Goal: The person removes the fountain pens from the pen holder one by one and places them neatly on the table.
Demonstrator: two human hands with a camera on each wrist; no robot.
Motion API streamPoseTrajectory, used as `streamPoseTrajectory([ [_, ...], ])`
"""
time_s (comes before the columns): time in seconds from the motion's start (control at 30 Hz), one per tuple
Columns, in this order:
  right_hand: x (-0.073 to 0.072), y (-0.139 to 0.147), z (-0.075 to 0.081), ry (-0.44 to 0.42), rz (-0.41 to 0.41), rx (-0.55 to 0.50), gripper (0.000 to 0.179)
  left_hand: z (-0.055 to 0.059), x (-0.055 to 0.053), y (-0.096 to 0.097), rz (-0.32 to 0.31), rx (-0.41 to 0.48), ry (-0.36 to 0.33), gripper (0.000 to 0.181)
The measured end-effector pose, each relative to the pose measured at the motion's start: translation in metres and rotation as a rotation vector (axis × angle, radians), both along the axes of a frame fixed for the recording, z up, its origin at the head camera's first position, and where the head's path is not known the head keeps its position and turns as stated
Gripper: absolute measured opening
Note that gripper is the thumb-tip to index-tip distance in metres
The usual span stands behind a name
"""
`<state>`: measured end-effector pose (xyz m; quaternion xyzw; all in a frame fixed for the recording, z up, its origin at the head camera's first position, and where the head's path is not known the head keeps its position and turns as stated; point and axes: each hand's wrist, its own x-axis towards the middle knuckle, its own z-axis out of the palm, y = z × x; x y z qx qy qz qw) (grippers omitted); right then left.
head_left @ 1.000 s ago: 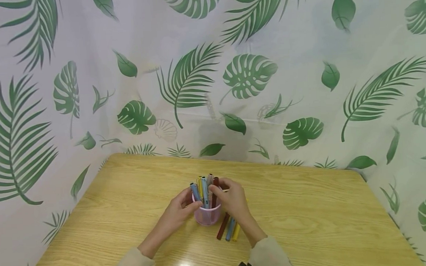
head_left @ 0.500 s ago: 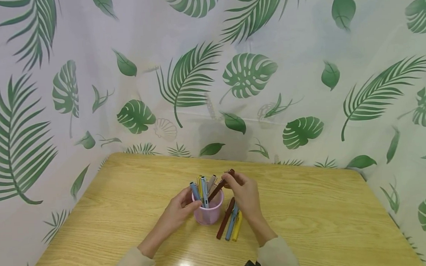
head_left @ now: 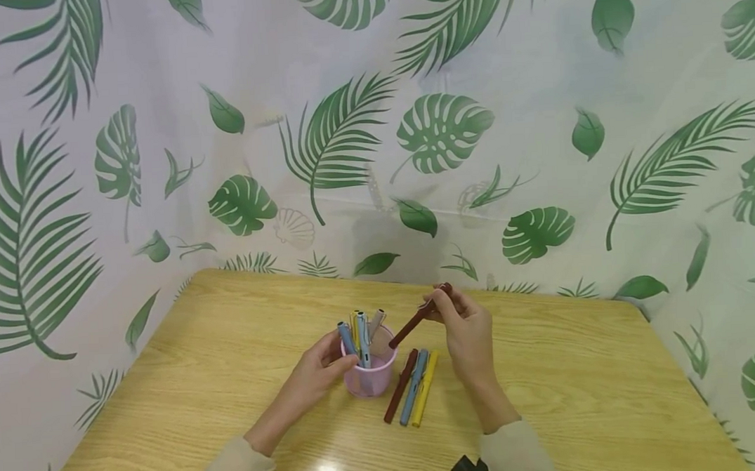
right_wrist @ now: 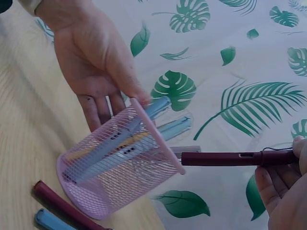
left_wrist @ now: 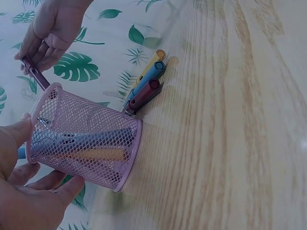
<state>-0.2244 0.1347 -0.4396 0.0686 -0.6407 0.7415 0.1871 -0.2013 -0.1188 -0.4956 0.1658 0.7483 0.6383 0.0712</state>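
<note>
A pink mesh pen holder (head_left: 366, 385) stands on the table, gripped by my left hand (head_left: 320, 373) around its left side, with the thumb near the rim. Inside it lean a blue pen (head_left: 347, 339), a light blue pen (head_left: 364, 343), a yellow pen (head_left: 355, 323) and a greyish pen (head_left: 376, 324). To the right of the holder, my right hand (head_left: 471, 330) pinches a dark red pen (head_left: 414, 324) near its upper end. This pen slants down leftward, its lower end close to the holder's rim; in the right wrist view (right_wrist: 220, 159) it lies clear of the mesh.
Right of the holder, another dark red pen (head_left: 400, 390), a blue pen (head_left: 414, 388) and a yellow pen (head_left: 426, 391) lie side by side on the wooden table (head_left: 567, 375). A leaf-printed cloth (head_left: 361, 152) hangs behind the table.
My right hand has pulled the dark red pen up out of the holder and carried it to the right. My left hand has kept its place on the holder.
</note>
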Motion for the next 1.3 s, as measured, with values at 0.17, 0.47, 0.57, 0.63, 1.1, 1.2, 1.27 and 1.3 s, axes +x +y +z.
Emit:
streamPoseTrajectory([
  [0.17, 0.003, 0.014, 0.008, 0.006, -0.028, -0.011, 0.028, 0.001, 0.000, 0.001, -0.002, 0.001, -0.001, 0.063],
  [0.47, 0.013, 0.041, 0.008, -0.051, -0.075, -0.015, 0.029, 0.003, 0.001, 0.000, -0.001, 0.001, -0.011, 0.063],
  [0.57, 0.017, 0.053, 0.006, -0.078, -0.099, 0.024, 0.030, 0.003, 0.002, 0.000, -0.008, 0.001, -0.015, 0.063],
  [0.63, 0.019, 0.061, 0.004, -0.095, -0.108, 0.033, 0.031, 0.004, 0.002, 0.000, -0.009, 0.001, -0.018, 0.064],
  [1.1, 0.029, 0.098, -0.007, -0.183, -0.129, 0.090, 0.041, 0.003, 0.001, 0.001, 0.000, 0.005, -0.024, 0.064],
  [1.2, 0.030, 0.101, -0.008, -0.194, -0.120, 0.101, 0.042, 0.004, 0.001, 0.001, 0.000, 0.003, -0.014, 0.063],
  [1.27, 0.031, 0.103, -0.010, -0.204, -0.113, 0.117, 0.044, 0.004, 0.002, 0.001, 0.000, -0.001, -0.009, 0.063],
  [1.3, 0.032, 0.103, -0.011, -0.209, -0.113, 0.124, 0.042, 0.004, 0.002, 0.001, 0.001, -0.003, -0.008, 0.064],
])
